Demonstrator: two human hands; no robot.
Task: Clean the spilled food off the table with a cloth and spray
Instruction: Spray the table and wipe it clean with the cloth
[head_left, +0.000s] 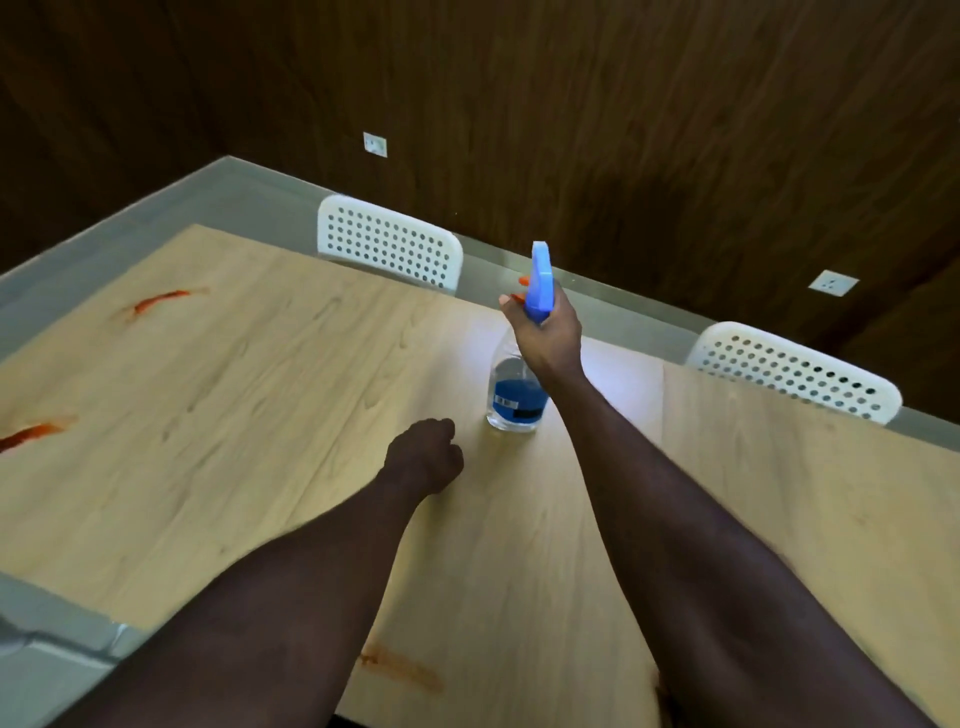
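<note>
Your right hand (550, 325) curls its fingers round the neck of the upright spray bottle (517, 395), at 1 o'clock from your left hand (426, 457). That hand is a closed fist holding nothing. On the table (260, 415), a red smear (161, 301) lies at 10 o'clock.

Dining area — wooden table (260, 415), white perforated chairs (389, 244).

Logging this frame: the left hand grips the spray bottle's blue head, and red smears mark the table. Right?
No: the head view shows the right hand gripping the spray bottle by its blue head; red smears do mark the table.
</note>
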